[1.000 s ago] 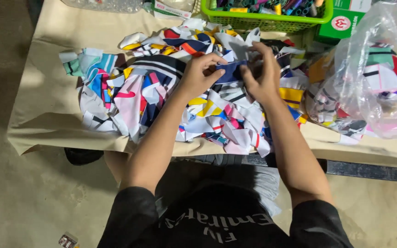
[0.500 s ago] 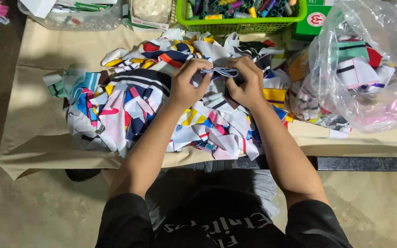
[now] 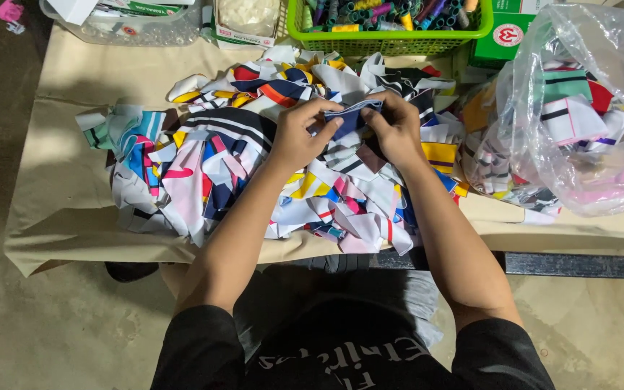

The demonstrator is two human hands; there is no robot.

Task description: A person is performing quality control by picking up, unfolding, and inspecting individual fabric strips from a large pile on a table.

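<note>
Your left hand (image 3: pixel 299 139) and right hand (image 3: pixel 397 128) pinch a small dark blue fabric strip with a white edge (image 3: pixel 349 115) between thumbs and fingers, above the heap of multicoloured fabric scraps (image 3: pixel 254 173) on the tan-covered desk (image 3: pixel 66 188). The green plastic basket (image 3: pixel 391 36) holds thread spools; the clear plastic bag (image 3: pixel 579 108) (at your right) holds more scraps.
</note>
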